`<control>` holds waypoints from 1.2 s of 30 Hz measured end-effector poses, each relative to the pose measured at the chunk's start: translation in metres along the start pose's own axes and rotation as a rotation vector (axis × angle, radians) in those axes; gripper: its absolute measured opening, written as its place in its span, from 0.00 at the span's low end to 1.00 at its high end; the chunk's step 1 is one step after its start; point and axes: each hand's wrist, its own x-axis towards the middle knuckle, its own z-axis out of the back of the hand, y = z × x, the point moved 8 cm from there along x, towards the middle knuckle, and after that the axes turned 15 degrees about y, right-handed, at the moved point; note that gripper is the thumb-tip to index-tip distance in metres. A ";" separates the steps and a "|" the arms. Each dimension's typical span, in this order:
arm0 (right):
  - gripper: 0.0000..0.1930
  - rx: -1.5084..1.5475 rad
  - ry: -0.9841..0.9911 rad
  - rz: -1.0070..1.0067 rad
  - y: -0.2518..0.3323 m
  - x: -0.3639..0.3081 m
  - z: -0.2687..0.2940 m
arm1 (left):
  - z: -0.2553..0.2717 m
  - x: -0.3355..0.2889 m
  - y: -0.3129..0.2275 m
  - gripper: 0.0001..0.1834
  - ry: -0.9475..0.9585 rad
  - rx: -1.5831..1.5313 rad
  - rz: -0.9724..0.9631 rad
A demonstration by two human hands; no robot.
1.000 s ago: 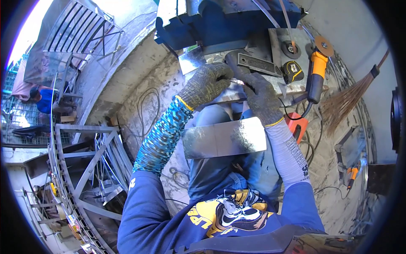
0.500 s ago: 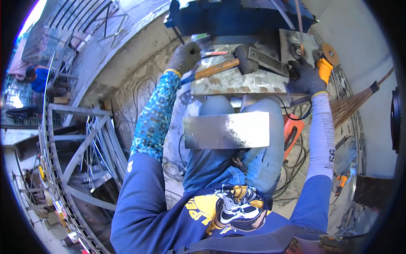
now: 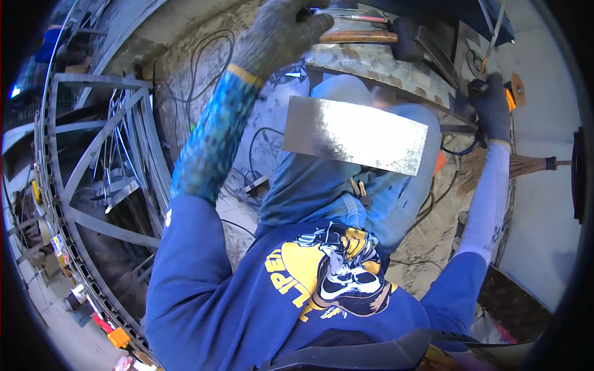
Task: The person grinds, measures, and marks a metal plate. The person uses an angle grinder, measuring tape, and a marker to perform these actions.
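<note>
**Left hand in a dark grey knit glove (image 3: 278, 43) and right hand in a dark glove (image 3: 493, 111) set wide apart**

The left hand's thumb is near the end of a black-headed hammer with a brown wooden handle (image 3: 365, 37), which lies on a grey metal worktop (image 3: 371, 60). The right hand covers the body of an orange angle grinder with a tan disc (image 3: 510, 99), its grip hidden. A shiny rectangular metal sheet (image 3: 356, 134) lies across the blue jeans (image 3: 303, 195). Beneath the right forearm shows a brown straw broom (image 3: 476, 170).
</note>
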 end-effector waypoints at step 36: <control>0.26 0.520 -0.290 0.623 0.211 -0.184 -0.014 | -0.051 -0.152 0.050 0.20 -0.016 -0.960 0.208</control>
